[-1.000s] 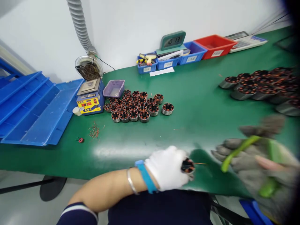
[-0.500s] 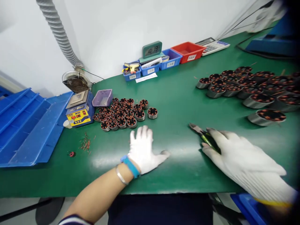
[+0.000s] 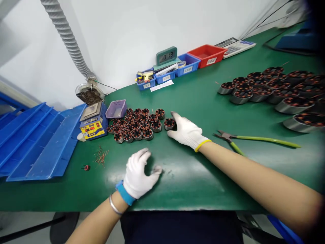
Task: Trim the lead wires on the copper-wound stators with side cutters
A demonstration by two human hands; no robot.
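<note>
the right hand (image 3: 187, 133) reaches across the green surface (image 3: 203, 101), its grip loosely spread with fingertips touching the outermost wound coil (image 3: 169, 124) at the edge of the coil cluster (image 3: 137, 123); it looks like the picking-up step, not yet closed. the left hand (image 3: 138, 174) rests nearer the body, fingers curled and empty as far as shows. the cutters (image 3: 243, 139) lie just behind the right wrist, let go. closing on that coil calls for a light pinch around its metal rim.
</note>
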